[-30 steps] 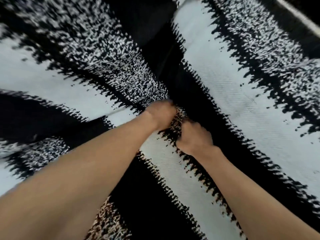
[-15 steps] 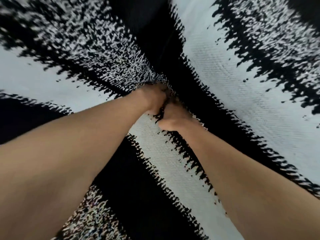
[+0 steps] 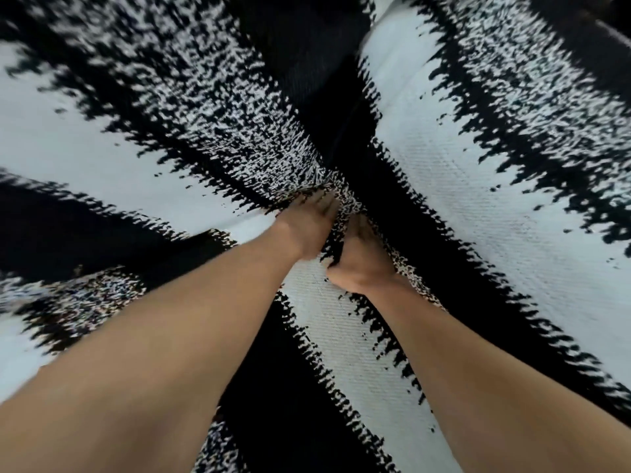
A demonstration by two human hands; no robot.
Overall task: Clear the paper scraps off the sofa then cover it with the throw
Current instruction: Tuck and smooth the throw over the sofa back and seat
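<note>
Throw (image 3: 478, 206): woven cloth, matt, coarse ribbed weave (blk/wht, fuzzy edges).

Room almost wholly hidden. Far right corner: dark strip (image 3: 619, 10), blurred, cannot tell what it is. Light is soft, even and cool white.
</note>
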